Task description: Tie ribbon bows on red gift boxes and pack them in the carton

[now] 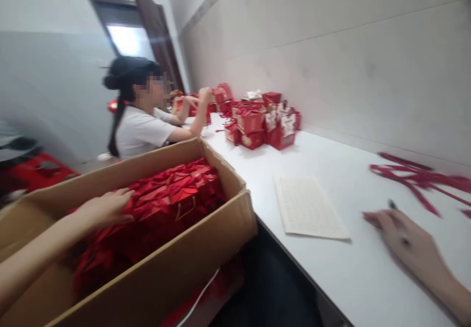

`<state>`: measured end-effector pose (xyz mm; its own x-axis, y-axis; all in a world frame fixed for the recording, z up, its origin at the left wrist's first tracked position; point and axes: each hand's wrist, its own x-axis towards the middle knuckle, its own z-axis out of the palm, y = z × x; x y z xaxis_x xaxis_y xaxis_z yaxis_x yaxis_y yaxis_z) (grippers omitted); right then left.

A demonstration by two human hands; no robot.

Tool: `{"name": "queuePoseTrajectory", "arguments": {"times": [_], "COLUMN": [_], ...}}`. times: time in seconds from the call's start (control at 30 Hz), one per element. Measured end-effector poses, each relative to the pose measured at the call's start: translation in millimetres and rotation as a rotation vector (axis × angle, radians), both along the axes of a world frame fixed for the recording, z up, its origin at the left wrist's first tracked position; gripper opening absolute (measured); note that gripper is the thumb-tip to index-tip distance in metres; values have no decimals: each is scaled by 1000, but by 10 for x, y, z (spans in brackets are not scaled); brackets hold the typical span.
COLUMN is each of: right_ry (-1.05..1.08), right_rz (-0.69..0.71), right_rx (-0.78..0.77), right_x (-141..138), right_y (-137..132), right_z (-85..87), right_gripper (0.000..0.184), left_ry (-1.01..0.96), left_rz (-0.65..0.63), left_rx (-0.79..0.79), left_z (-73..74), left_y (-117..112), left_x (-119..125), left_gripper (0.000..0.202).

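My left hand (108, 208) reaches into a cardboard box (206, 236), its fingers stretched out over red gift boxes (176, 189) packed in rows with dark red ribbons on top. Whether the fingertips touch them I cannot tell. On the white table my right hand (408, 236) is closed around a dark pen (393, 204); one end of it sticks up past the fingers, and the rest is mostly hidden. To the left of that hand lies a sheet of paper or notepad (311, 207) with faint, blurred writing.
Dark red ribbons (415, 175) lie by the wall on the right. Stacked red gift boxes (253, 121) stand farther back on the white table (331, 155). Beyond the cardboard box a co-worker (143, 121) sits with raised hands near more red boxes. A white cord (200, 295) hangs below.
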<state>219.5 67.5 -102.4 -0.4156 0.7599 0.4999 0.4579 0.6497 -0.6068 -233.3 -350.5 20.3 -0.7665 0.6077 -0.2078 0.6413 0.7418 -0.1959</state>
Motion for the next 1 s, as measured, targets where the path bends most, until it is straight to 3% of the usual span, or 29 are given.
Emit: {"name": "queuePoseTrajectory", "arguments": {"times": [0.13, 0.23, 0.3, 0.4, 0.47, 0.6, 0.8, 0.9, 1.0], "right_ry": [-31, -10, 23, 65, 73, 100, 226, 290, 349], "right_rz": [-8, 33, 56, 67, 81, 105, 108, 80, -6], "right_rx": [-71, -108, -145, -196, -206, -223, -324, -362, -392], "right_x": [-18, -76, -79, -59, -51, -55, -26, -48, -199], "right_y": [-16, -20, -30, -49, -55, -33, 35, -30, -210], "right_z": [22, 34, 37, 48, 58, 42, -29, 64, 251], "right_gripper": [46, 45, 44, 45, 45, 44, 51, 52, 35], "left_ry": [132, 36, -76, -165, -218, -338, -519, -533, -517], "left_rz": [-467, -799, -962, -1177, -1216, -1173, -1080, -1081, -1092], "left_rx": [165, 339, 340, 231, 119, -27, -116, -155, -164], "left_z": [375, 450, 360, 101, -79, -324, -404, -441, -490], "left_y": [915, 1666, 2162, 2828, 3151, 3402, 3377, 3407, 3436], "left_x": [478, 968, 1257, 1590, 1736, 1818, 1719, 1717, 1725], "left_gripper": [54, 46, 45, 42, 46, 63, 87, 89, 86]}}
